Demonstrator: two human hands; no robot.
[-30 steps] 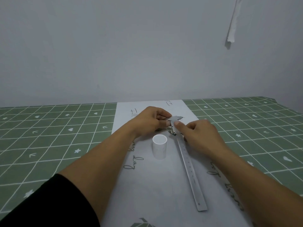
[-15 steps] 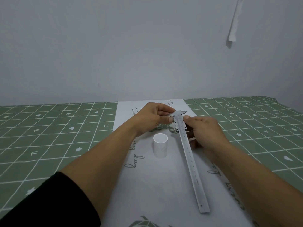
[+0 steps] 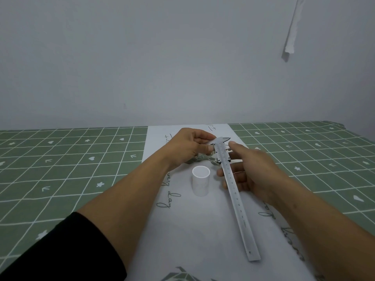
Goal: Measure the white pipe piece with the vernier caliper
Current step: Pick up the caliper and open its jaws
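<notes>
A short white pipe piece [image 3: 200, 182] stands upright on a white paper sheet [image 3: 192, 230], open end up, touched by neither hand. To its right the long steel vernier caliper [image 3: 233, 191] runs from its jaw end at the far side toward me. My left hand [image 3: 187, 148] pinches the jaw end with thumb and fingers. My right hand [image 3: 249, 169] lies under and beside the beam near the slider, thumb on top and fingers spread below. The jaws are partly hidden by my fingers.
The green checked tablecloth [image 3: 71, 169] covers the table on both sides of the paper sheet. A grey wall rises right behind the table's far edge. A strip of white tape [image 3: 292, 27] hangs on the wall at the upper right.
The caliper's jaw end has come up off the paper and turned face up. My right hand has slid from on top of the beam to under and beside it.
</notes>
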